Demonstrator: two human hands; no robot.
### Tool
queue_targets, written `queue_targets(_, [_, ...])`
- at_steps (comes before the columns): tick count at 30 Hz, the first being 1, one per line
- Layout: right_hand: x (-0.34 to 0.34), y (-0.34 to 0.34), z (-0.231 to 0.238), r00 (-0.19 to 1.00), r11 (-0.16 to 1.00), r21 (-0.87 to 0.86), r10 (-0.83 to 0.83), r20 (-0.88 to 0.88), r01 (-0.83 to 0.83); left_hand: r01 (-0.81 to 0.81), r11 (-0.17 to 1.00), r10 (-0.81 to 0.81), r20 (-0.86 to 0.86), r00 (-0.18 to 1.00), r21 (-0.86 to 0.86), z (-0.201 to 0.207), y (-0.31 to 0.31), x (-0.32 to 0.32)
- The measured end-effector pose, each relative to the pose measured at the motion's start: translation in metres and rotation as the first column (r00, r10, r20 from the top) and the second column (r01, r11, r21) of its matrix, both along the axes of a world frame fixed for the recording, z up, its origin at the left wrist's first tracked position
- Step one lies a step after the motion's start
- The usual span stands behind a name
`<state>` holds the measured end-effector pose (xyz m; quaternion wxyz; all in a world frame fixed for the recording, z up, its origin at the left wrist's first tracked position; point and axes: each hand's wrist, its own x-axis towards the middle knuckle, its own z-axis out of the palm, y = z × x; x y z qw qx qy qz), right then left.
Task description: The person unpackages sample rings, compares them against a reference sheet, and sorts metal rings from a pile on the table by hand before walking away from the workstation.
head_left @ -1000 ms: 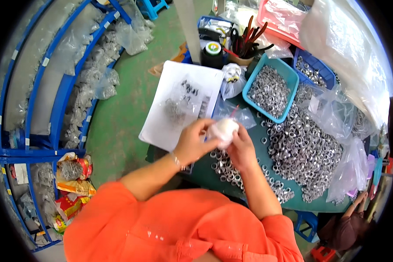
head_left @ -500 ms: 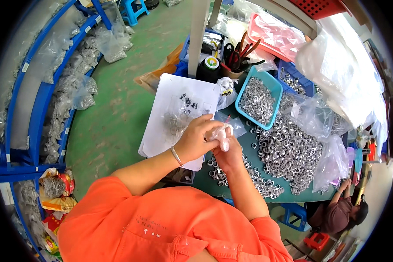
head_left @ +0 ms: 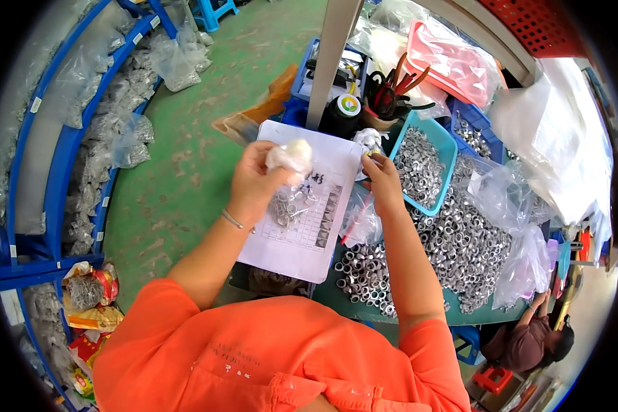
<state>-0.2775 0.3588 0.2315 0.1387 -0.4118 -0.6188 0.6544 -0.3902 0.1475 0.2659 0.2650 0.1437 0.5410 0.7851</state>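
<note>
My left hand (head_left: 257,175) is closed round a crumpled whitish plastic bag (head_left: 295,156), blurred by motion, held above a stack of papers (head_left: 281,257). My right hand (head_left: 386,180) is at the papers' right edge, its fingers pinched on a white crumpled plastic bundle (head_left: 371,139) with a bit of yellow on it. A small clear bag of metal rings (head_left: 288,209) lies on the printed top sheet. Below my right hand, a flat clear zip bag (head_left: 362,220) with a red edge rests on the table beside the papers.
Loose metal rings (head_left: 460,254) are heaped on the green table, with a turquoise basket (head_left: 448,172) of rings behind them. A tool pot (head_left: 384,113), a dark jar (head_left: 341,115) and a post (head_left: 331,62) stand farther back. Blue shelving (head_left: 62,172) lines the left. A person (head_left: 529,340) sits at right.
My hands have parted. The left has carried the crumpled bag left and up over the papers; the right has moved up to the white bundle. The whole view has shifted somewhat.
</note>
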Motion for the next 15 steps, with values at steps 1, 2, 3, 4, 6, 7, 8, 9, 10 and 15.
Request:
queue_targets(1, [-0.007,0.001,-0.004,1.000,1.000,-0.001,0.007,0.018,-0.007,-0.045,0.999,0.045,-0.012,0.999,-0.007,0.003,-0.004,-0.007])
queue_targets(2, [-0.013,0.004,-0.009,1.000,1.000,-0.008,0.008,0.015,-0.008,-0.089,0.996,0.088,-0.025,0.996,-0.013,0.003,-0.007,-0.014])
queue_targets(3, [-0.019,0.005,-0.015,0.999,0.998,-0.049,0.036,0.002,-0.036,-0.106,0.994,0.105,-0.020,0.994,-0.015,0.003,-0.012,-0.021])
queue_targets(4, [-0.023,0.005,-0.020,0.998,0.994,-0.090,0.062,-0.012,-0.063,-0.108,0.994,0.107,-0.023,0.994,-0.023,0.003,-0.015,-0.025])
queue_targets(6, [-0.026,0.001,-0.028,0.993,0.992,-0.107,0.054,-0.101,-0.064,-0.163,0.986,0.164,0.019,0.986,-0.045,0.007,-0.021,-0.033])
queue_targets(7, [-0.025,0.000,-0.031,0.991,0.995,-0.045,0.080,-0.109,-0.085,-0.182,0.981,0.183,0.009,0.983,-0.064,0.007,-0.024,-0.037])
queue_targets(8, [-0.023,-0.002,-0.033,0.988,0.994,0.019,0.105,-0.117,-0.104,-0.186,0.980,0.187,0.007,0.982,-0.068,0.007,-0.027,-0.041])
queue_targets(9, [-0.020,-0.004,-0.032,0.985,0.996,0.019,0.089,-0.150,-0.087,-0.199,0.976,0.201,0.014,0.980,-0.091,0.007,-0.028,-0.043])
queue_targets(10, [-0.015,-0.007,-0.033,0.985,0.996,0.016,0.089,-0.151,-0.088,-0.210,0.971,0.213,0.020,0.977,-0.113,0.006,-0.027,-0.045])
queue_targets(15, [0.009,-0.021,-0.025,0.897,0.953,0.274,0.232,-0.377,-0.131,-0.237,0.967,0.238,0.002,0.971,-0.095,-0.003,-0.024,-0.054])
